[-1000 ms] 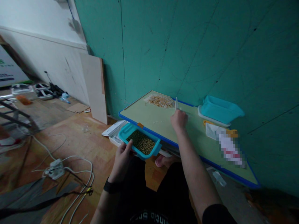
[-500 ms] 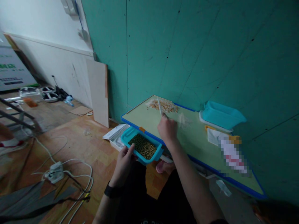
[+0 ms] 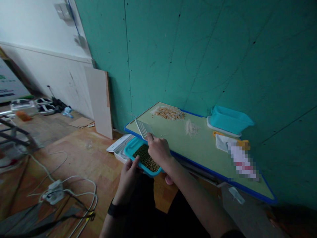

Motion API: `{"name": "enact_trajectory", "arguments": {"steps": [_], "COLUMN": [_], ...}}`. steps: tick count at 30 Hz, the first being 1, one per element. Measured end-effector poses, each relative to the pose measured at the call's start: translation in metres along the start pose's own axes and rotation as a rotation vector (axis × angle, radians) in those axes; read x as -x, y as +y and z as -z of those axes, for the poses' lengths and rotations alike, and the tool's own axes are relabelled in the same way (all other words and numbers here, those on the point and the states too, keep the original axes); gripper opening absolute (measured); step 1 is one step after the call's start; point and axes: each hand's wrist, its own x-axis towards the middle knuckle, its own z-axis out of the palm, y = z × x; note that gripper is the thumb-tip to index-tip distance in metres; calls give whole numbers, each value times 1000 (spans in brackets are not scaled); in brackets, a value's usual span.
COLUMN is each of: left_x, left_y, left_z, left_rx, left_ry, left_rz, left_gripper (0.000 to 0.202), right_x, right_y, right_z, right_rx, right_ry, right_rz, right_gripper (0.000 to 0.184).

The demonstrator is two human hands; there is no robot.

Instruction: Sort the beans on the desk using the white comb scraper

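Observation:
My left hand grips the near left edge of a blue plastic container, thumb over the rim. Inside lie dark green beans and, towards the right, yellowish beans. My right hand is closed around the handle of a white slotted spatula. Its flat slotted head is tilted over the tabletop's front edge, just above the container. On the pale green tabletop a spread of yellow beans mixed with white grains lies at the back left. A smaller heap of white grains sits right of it.
A blue bin on a white lid stands at the table's back right, near an orange-handled white tool and a blurred-out packet. The green wall borders the table. Cables and a power strip lie on the floor at left.
My right hand has brought the spatula left and towards me, from the yellow beans to above the container. My left hand still holds the container. The view has shifted slightly.

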Motion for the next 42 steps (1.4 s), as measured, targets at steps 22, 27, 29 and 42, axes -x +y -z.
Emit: {"name": "enact_trajectory", "arguments": {"steps": [22,27,29,42], "left_x": [6,4,4,6], "left_y": [-1,-3,-3,6], "left_z": [-3,-3,-3,-3], "left_rx": [-39,-69,-69,-213], "left_ry": [-23,4,-12,-11], "left_rz": [-2,0,-16,-105], "left_gripper": [47,50,50,50], "right_x": [62,69,68,-102], "right_y": [191,212,218,177], "right_z": [-1,0,0,-40], "right_rx": [71,-50,-142,-656], "right_ry": [189,363,447,526], "right_rz": [-511,-571,-553,-607], "right_gripper": [31,39,41,30]}}
